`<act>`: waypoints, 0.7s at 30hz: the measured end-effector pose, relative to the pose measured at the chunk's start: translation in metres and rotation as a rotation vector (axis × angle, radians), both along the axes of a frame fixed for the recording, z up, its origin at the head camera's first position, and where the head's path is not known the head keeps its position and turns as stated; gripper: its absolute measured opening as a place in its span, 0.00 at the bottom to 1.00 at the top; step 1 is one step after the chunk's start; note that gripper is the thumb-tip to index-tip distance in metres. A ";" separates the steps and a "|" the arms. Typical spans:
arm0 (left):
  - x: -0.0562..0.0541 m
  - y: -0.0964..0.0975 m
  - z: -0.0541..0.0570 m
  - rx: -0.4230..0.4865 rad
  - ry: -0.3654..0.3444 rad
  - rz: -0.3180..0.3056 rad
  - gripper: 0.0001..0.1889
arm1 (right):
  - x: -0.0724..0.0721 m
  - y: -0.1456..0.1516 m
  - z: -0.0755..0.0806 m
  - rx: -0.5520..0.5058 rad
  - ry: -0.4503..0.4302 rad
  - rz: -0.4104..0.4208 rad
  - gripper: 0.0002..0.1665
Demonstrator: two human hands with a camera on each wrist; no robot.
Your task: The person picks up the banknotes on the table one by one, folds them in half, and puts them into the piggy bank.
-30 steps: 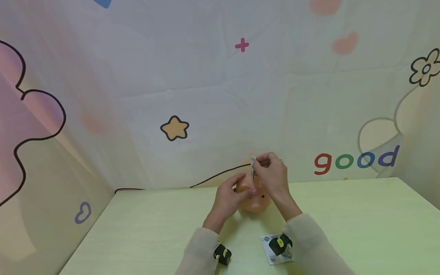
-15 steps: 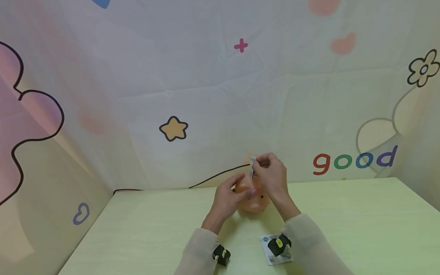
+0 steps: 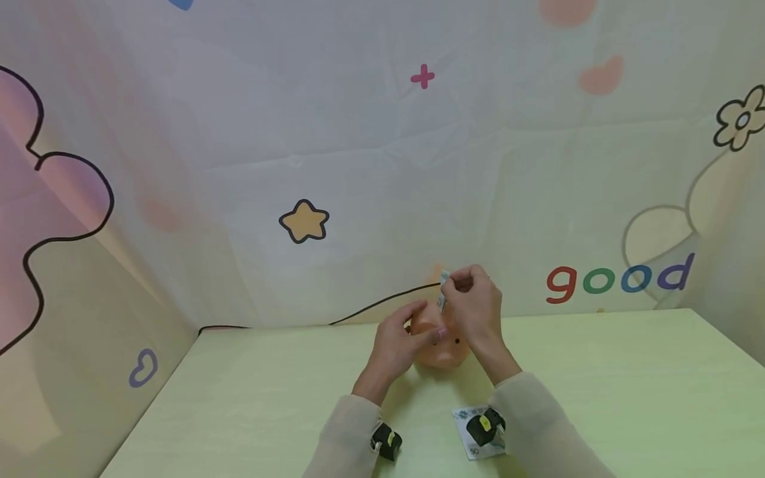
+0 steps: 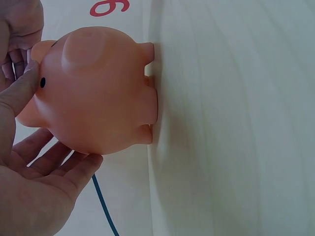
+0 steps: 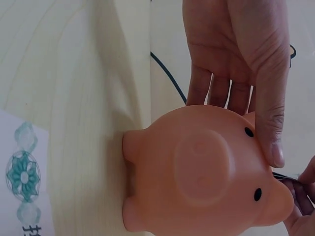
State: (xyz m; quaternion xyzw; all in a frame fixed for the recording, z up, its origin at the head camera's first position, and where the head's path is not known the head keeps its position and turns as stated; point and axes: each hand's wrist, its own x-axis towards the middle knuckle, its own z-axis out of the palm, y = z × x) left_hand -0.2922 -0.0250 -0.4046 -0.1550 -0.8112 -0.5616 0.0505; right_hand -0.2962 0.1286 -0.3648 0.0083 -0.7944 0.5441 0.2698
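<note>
"Where is the piggy bank [image 3: 442, 356]?"

"Upright on the table [image 3: 269, 398], snout toward the person, both hands at it."

"How does the left hand [image 3: 394, 342] sit?"

"Broadly spread against the piggy bank's left side, as the person sees it. The thumb lies over the top of its head, near the eyes, and the other fingers reach along its flank, so the body is held between them."

"And the right hand [image 3: 478, 302]?"

"Just above the piggy bank, its forearm slanting up from the person's side. Thumb and fingertips make a narrow pinch on a folded banknote [image 3: 442, 302], which stands on end at the piggy bank's top."

"Is its lower end inside?"

"I can't tell; that spot is mostly hidden."

"Anything nearer the person than the piggy bank?"

"A second banknote [image 5: 24, 177], flat, below the right cuff."
</note>
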 end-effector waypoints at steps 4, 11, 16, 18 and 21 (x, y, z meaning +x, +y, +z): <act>0.002 -0.002 -0.001 -0.019 0.008 0.006 0.34 | 0.001 -0.003 -0.002 -0.010 0.007 -0.001 0.08; 0.002 -0.005 0.000 -0.019 0.010 -0.006 0.32 | 0.002 -0.006 -0.002 0.013 -0.024 0.038 0.07; 0.000 -0.004 0.003 -0.022 0.019 -0.012 0.32 | 0.001 -0.004 0.002 0.028 -0.022 0.044 0.08; -0.001 -0.003 0.003 -0.030 0.015 -0.010 0.33 | 0.000 -0.002 0.003 0.037 -0.027 0.048 0.09; -0.001 -0.001 0.003 -0.040 0.007 -0.006 0.33 | 0.000 -0.001 0.003 0.054 -0.043 0.052 0.09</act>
